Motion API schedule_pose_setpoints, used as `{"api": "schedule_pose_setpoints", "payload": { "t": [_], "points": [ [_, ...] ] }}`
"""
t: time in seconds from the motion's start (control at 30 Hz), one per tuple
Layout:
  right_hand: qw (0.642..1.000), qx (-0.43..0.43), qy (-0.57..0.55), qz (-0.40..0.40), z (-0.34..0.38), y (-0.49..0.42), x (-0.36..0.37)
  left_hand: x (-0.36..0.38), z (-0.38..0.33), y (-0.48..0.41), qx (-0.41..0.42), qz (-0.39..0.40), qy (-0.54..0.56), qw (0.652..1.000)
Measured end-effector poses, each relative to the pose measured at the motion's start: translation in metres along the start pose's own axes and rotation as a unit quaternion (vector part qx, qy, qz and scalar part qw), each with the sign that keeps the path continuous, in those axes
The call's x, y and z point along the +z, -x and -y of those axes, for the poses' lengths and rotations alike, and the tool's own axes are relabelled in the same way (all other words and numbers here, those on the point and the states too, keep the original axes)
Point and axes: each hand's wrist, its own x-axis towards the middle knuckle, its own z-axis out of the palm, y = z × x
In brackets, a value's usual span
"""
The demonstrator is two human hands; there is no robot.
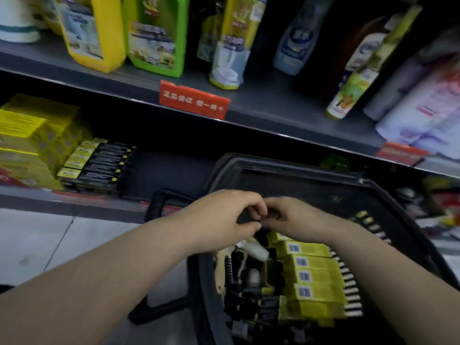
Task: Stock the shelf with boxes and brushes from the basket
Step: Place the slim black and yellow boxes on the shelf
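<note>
Boxes (311, 277), yellow with black-striped ends, lie in a row along the right side of the black basket (286, 165). Brushes (236, 270), dark and pale, lie jumbled just beside them on the left side. Both forearms reach in over the basket. The left hand (224, 215) and right hand (293, 217) meet above the contents, fingers curled and fingertips touching. Blur prevents telling whether either hand pinches an item. One basket handle (159, 195) hangs outside the left wall.

Beyond the basket is the lower shelf (161, 170). It carries a row of black-and-yellow boxes (99, 165) at its left, beside a stack of yellow cartons (32, 140). The upper shelf (273, 113) bears a red tag (194, 99) on its edge and upright bottles, including a yellow bottle (92, 28) and a green bottle (156, 33).
</note>
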Motion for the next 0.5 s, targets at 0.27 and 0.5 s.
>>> {"api": "schedule_pose_setpoints", "payload": {
  "t": [0.27, 0.5],
  "points": [
    [0.965, 0.072, 0.087, 0.237, -0.081, 0.036, 0.107, 0.069, -0.011, -0.015, -0.014, 0.188, -0.077, 0.979],
    [0.942, 0.048, 0.161, 0.291, -0.075, 0.014, 0.154, 0.077, 0.004, -0.015, -0.054, 0.220, -0.104, 0.968]
  ]
}}
